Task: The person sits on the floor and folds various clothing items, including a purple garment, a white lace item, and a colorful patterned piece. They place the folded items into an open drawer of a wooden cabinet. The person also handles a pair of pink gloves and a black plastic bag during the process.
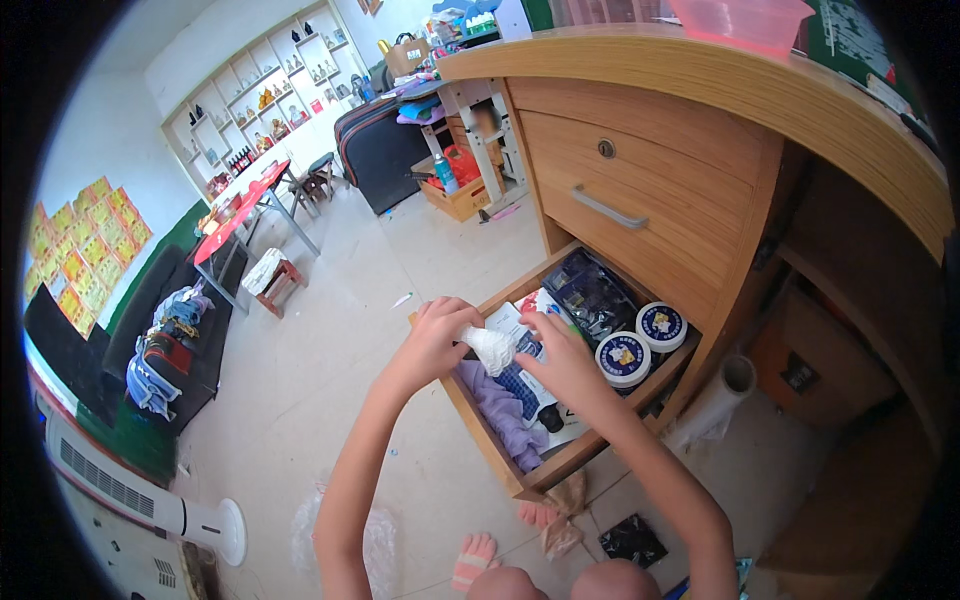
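Note:
Above an open wooden drawer, my left hand pinches one end of a crumpled white bundle, perhaps cloth or paper. My right hand is at the bundle's other side with fingers apart; whether its fingertips touch it I cannot tell. Inside the drawer lie a purple cloth along the near left side, packets below my hands, a dark plastic-wrapped package at the back, and two round tubs with blue-and-white lids at the right.
A closed drawer with a metal handle sits above the open one. A plastic film roll stands at right. On the floor are striped gloves, a black packet and clear plastic bags. A small stool stands farther off.

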A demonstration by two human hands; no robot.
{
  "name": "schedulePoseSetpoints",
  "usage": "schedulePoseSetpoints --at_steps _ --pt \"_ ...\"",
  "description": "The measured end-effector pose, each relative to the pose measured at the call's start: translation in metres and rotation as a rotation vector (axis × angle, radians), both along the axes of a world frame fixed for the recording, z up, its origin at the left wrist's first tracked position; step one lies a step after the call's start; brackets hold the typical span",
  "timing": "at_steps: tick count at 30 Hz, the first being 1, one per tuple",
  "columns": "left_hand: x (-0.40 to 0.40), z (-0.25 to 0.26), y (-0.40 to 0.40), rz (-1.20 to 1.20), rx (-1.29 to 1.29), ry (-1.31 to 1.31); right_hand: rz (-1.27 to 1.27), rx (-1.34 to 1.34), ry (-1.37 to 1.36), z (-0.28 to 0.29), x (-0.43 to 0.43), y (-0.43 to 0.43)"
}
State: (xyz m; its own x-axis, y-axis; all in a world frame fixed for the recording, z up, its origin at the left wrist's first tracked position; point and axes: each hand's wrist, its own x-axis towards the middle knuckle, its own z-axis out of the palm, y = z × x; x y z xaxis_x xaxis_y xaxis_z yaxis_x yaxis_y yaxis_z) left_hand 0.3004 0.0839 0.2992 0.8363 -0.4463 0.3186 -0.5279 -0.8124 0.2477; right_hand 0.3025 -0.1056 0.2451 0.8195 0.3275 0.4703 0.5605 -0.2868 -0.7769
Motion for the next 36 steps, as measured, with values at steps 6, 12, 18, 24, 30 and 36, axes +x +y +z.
schedulePoseSetpoints --at_steps 6,12,18,24,30,36 --pt "0.026 -0.026 0.007 0.025 0.216 0.120 -0.080 -0.594 -0.183 -0.011 0.011 -0.012" --pt "0.043 -0.053 0.004 0.047 0.442 0.237 -0.019 -0.745 -0.033 -0.022 0.021 0.011" --pt "0.035 -0.047 -0.009 0.017 0.693 -0.134 0.019 -0.696 0.001 -0.033 0.033 0.012" --pt "0.038 -0.059 -0.006 0.075 0.746 0.038 -0.031 -0.881 -0.051 -0.028 0.007 0.029" --pt "0.045 -0.063 0.002 0.057 0.719 0.255 -0.104 -0.773 -0.082 -0.040 0.000 0.028" --pt "0.034 -0.044 -0.002 0.134 0.587 0.515 -0.159 -0.423 -0.003 -0.054 0.012 0.018"
